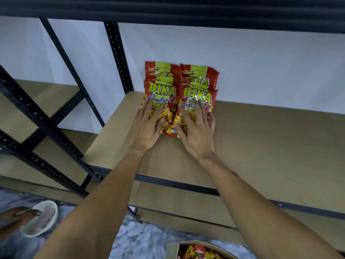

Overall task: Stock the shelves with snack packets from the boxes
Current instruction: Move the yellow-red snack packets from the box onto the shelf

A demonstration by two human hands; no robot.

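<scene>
**A:** Where are the snack packets (179, 85)?

**B:** On the shelf (261, 139), near the white wall (261, 62). Two sit side by side in front and two more behind. The rear pair seem to lean on the wall, but the overlap hides their bases.

**A:** And the hands?

**B:** The left hand (147, 126) lies flat on the left front packet (162, 94). The right hand (196, 131) lies flat on the right front packet (197, 96). Fingers are straight and spread, gripping nothing.

**A:** The box (220, 248)?

**B:** Down below, open, with more red packets inside.
</scene>
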